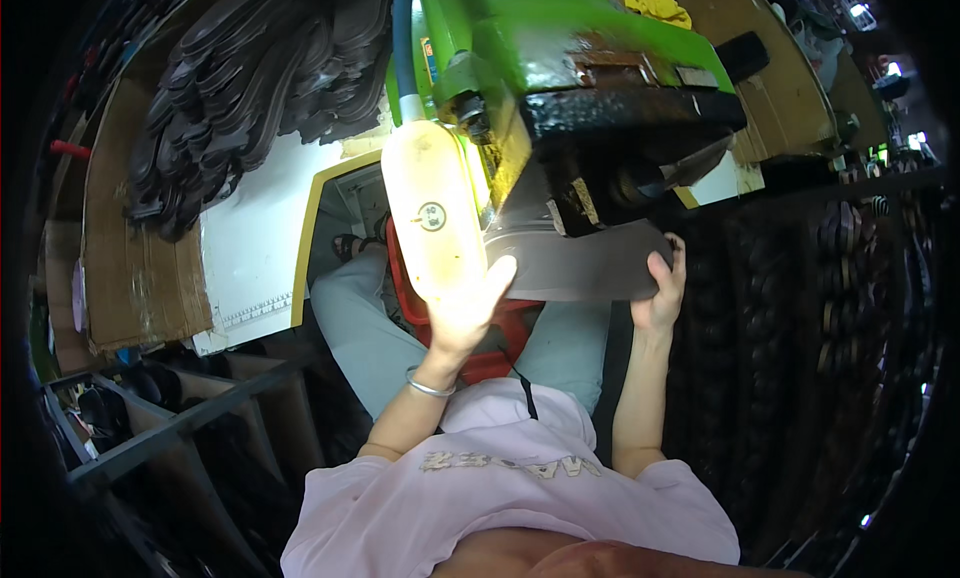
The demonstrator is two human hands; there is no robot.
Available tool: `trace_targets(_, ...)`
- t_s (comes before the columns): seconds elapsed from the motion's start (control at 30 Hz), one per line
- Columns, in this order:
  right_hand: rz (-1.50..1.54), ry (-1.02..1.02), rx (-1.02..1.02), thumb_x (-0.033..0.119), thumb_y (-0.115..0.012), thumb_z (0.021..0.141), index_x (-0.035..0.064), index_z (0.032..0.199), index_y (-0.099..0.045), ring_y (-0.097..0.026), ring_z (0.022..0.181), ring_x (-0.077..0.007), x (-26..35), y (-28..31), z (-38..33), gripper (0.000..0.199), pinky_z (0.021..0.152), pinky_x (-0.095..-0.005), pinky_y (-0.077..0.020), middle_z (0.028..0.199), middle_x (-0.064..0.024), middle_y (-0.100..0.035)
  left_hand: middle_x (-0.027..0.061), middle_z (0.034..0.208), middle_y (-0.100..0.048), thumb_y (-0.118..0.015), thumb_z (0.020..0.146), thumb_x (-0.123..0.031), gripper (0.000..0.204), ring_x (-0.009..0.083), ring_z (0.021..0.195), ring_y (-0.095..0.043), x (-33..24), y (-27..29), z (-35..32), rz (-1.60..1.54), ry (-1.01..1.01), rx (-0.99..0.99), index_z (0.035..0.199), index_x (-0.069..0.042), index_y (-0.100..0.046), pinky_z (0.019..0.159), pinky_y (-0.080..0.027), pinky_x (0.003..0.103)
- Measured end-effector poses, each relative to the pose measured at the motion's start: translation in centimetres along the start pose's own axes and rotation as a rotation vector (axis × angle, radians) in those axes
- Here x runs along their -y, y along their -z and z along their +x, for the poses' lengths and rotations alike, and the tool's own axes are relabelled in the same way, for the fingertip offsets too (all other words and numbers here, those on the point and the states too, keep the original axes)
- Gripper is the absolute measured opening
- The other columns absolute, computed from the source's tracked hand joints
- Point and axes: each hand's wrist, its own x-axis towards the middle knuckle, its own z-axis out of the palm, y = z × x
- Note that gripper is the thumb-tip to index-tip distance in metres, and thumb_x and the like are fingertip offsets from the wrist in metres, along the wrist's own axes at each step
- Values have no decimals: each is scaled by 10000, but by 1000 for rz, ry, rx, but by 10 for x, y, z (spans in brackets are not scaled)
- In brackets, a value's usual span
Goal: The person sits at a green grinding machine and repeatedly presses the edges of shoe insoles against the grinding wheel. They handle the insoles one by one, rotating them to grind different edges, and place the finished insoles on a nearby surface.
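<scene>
Both hands are occupied with one dark, flat, sole-shaped piece (590,268), held over the lap just under the black head of a green machine (560,38). Its long axis runs left to right across the body, right end perhaps slightly farther off. Left hand (462,320) grasps the left end, thumb laid on the upper face; its fingers are hidden below the piece and by the bright, elongated lamp (430,213). Right hand (665,288) clasps the right end, thumb on the near side, fingertips curled round the end. Key relation: the piece spans between the two hands, farther from the body than either wrist, its far edge facing the machine; whether that edge touches metal, cannot tell. Left hand is the nearer one to the lamp. Far left, a heap of similar dark pieces (240,88) lies by a white tabletop (255,253), well apart from both hands.
</scene>
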Motion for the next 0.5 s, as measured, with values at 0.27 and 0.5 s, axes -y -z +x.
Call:
trace_targets(0.27,-21,-156,242,-16,-673,754,55,1053,-539,-568,880,-125,-11,-64,19,335,805,-263,-471,959,-38,-575,102,968,-649,-650,810,43,243,139,895,-615,-40,60,-2,-281,102,-81,1043,70,-589,833,-481,260)
trace_targets(0.5,-213,-91,395,-58,-746,670,0,1069,-599,-608,913,-133,-16,-120,6,429,823,-265,-482,1008,-58,-646,66,946,-638,-661,827,-15,200,104,852,-586,-11,121,-50,-221,348,42,1006,42,-592,793,-469,244)
